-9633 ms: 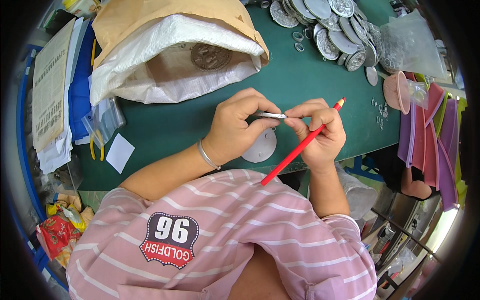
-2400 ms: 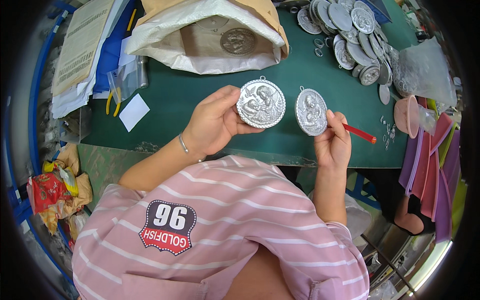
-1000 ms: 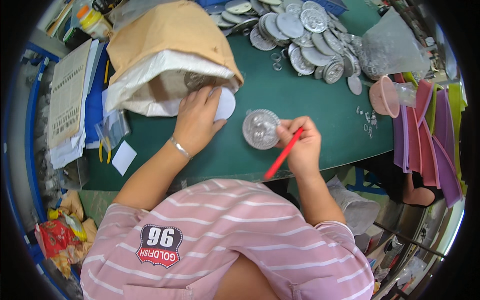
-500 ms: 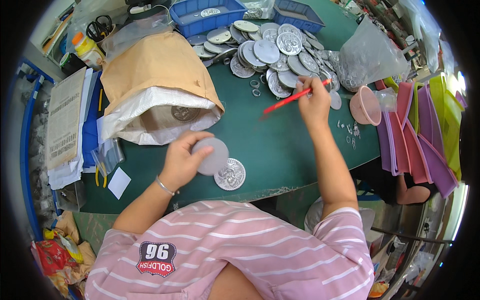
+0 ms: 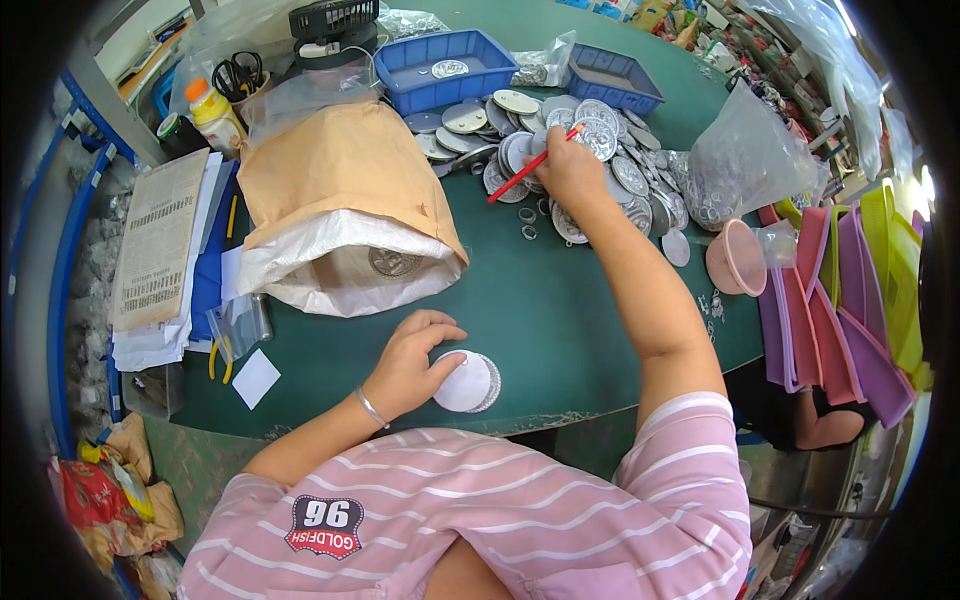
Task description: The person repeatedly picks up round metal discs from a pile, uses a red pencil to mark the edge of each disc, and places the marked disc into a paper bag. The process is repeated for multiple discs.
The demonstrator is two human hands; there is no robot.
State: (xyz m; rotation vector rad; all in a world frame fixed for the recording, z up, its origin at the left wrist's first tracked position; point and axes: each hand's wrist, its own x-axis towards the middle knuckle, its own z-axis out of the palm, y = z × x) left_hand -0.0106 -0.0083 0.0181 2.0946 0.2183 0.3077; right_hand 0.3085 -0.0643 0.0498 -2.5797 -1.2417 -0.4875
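Observation:
A plain grey metal disc (image 5: 462, 384) lies over a patterned silver medallion (image 5: 492, 391), whose ridged rim shows at the right. My left hand (image 5: 410, 362) rests beside them, thumb at the disc's edge and fingers stretched apart above the table. My right hand (image 5: 572, 175) reaches into the far heap of silver medallions (image 5: 597, 120), some face up and others showing plain backs. A red pen (image 5: 530, 168) is held in that hand, its tip pointing down to the left. Whether the fingers also touch a medallion is hidden.
A brown paper sack (image 5: 340, 180), its white-lined mouth toward me, has a medallion inside. Blue trays (image 5: 440, 60) stand behind the heap. On the right are a clear plastic bag (image 5: 745, 150), a pink cup (image 5: 735, 258) and colourful bins (image 5: 830, 310). Papers (image 5: 160, 250) lie left.
The disc in my left hand has come down onto the medallion, and the fingers have loosened. My right hand has moved left and farther into the heap, still with the pen.

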